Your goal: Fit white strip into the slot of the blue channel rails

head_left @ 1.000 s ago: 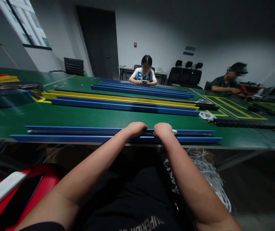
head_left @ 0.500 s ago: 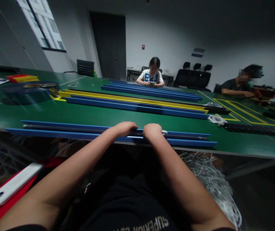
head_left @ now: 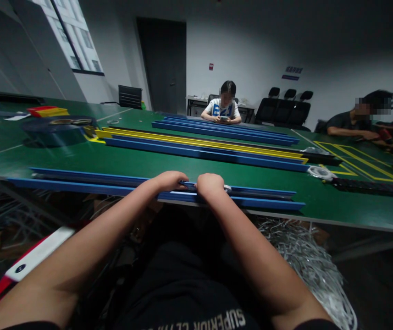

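Observation:
A long blue channel strip with two raised sides lies along the near table edge, and both of my hands are over its middle. My left hand reaches into the channel with its fingers bent down and together; whatever they pinch is hidden. Just right of it, my right hand is closed in a fist, knuckles up. A small white ring, like a roll of tape, pokes out at the right side of this fist. Most of the roll is covered by my fingers. A dark strip shows inside the channel.
Yellow and blue strips lie farther back on the green table. A large dark roll stands left. White scrap strands hang below the edge at right. Two people sit across the table, one holding a phone.
Both hands have slid slightly left along the blue channel, staying close together. The background has shifted right as my head turned a little.

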Motion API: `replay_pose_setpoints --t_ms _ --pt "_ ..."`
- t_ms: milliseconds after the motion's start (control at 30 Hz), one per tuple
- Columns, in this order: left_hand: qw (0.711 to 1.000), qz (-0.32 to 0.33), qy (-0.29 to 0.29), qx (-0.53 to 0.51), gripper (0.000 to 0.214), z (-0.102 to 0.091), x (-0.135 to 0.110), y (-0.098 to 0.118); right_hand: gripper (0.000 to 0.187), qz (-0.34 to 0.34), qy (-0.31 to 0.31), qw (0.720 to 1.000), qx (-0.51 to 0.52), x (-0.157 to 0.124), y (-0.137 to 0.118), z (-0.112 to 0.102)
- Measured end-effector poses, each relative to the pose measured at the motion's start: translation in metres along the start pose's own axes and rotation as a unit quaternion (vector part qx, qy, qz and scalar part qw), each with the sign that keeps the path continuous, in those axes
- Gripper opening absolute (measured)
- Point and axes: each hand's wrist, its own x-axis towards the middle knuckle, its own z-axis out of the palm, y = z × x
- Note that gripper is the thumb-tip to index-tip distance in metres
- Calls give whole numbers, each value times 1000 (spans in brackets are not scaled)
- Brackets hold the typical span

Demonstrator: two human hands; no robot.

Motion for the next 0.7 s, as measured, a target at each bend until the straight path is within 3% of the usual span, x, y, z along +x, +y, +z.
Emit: replay_pose_setpoints --t_ms 200,467,700 --pt "999 -36 6 15 21 -2 -1 7 45 -2 17 1000 -19 -2 27 -9" --pt "998 -62 6 13 26 -3 -4 10 50 -56 -43 996 -59 -7 74 -24" --pt "997 -72 4 2 27 -2 -3 8 45 -52 -99 993 -28 -21 106 -43"
